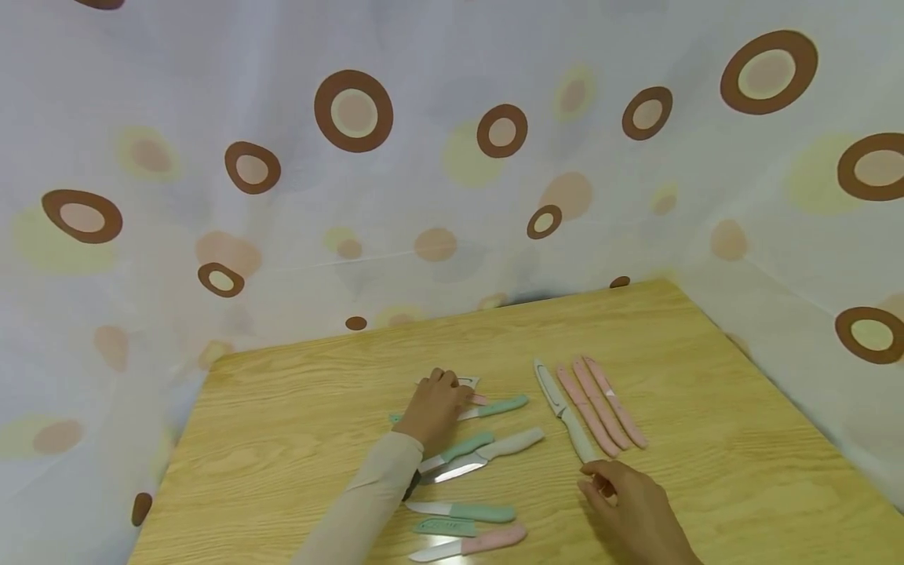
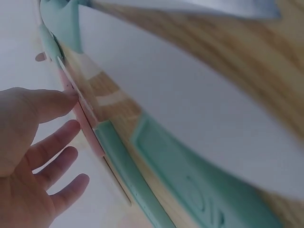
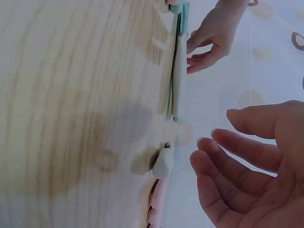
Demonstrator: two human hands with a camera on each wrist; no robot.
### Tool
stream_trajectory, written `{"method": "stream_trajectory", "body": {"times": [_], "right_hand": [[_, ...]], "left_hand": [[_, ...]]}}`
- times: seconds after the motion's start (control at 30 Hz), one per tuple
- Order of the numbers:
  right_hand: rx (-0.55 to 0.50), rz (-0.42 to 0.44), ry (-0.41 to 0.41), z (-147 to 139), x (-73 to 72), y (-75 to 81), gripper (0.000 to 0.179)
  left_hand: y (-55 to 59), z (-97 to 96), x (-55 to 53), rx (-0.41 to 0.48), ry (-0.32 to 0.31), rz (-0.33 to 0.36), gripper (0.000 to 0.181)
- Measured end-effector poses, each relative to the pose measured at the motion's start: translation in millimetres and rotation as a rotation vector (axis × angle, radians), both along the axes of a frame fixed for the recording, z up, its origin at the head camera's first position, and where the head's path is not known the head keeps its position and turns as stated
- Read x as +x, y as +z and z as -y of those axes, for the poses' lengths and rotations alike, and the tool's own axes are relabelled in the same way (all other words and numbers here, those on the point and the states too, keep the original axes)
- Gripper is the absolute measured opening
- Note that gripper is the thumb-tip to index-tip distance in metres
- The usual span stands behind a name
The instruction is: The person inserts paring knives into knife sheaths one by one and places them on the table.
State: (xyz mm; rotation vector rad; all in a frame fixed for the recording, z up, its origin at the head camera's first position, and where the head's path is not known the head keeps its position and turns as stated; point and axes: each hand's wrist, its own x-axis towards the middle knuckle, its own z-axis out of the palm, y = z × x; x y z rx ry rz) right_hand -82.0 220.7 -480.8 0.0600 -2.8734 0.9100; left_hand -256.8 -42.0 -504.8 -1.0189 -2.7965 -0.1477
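My left hand [image 1: 439,404] reaches over the left group of knives. In the left wrist view, its thumb and index fingertip are at a pink piece [image 2: 88,121], and the other fingers are spread and hold nothing. Beside it lie a green-handled knife [image 1: 503,406] and, nearer to me, another green-handled knife [image 1: 469,446] and a white-handled knife [image 1: 514,443]. My right hand [image 1: 625,502] hovers with loosely curled fingers near the handle end of a sheathed white knife [image 1: 581,435]. In the right wrist view, nothing is between its fingers and thumb.
Several pink sheathed knives [image 1: 600,400] lie side by side right of the white one. At the front are a green-handled knife [image 1: 483,512], a green sheath [image 1: 445,526] and a pink-handled knife [image 1: 494,538], blades bare. A patterned curtain [image 1: 424,196] borders the wooden table [image 1: 297,424].
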Motion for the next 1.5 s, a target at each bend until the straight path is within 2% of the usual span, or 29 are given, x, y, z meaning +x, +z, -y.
{"method": "stream_trajectory", "body": {"times": [0.17,0.4,0.57,0.83,0.97,1.2,1.5], "right_hand": [[-0.028,0.037,-0.004,3,2.1,-0.2,0.018],[-0.049,0.047,0.007,6,4.6,-2.0,0.017],[-0.065,0.073,0.014,7,5.5,-3.9,0.017],[-0.08,0.067,0.051,9,6.5,-6.2,0.018],[-0.086,0.064,0.066,10,6.8,-7.2,0.019],[-0.074,0.018,0.104,11,7.4,-9.8,0.017],[-0.086,0.03,0.118,15,8.1,-8.6,0.017]], "left_hand": [[-1.0,-1.6,-1.7,-0.022,0.016,-0.012,0.024],[2.4,-2.5,-3.1,-0.032,0.015,0.015,0.017],[-1.0,-0.4,-5.5,-0.008,0.008,-0.03,0.011],[-2.7,0.6,-4.0,-0.012,0.013,-0.011,0.017],[-2.6,-0.5,-2.3,-0.02,0.012,-0.007,0.011],[-2.2,-2.0,0.1,-0.056,0.02,0.022,0.013],[4.5,2.2,5.1,-0.111,-0.017,-0.006,0.023]]}}
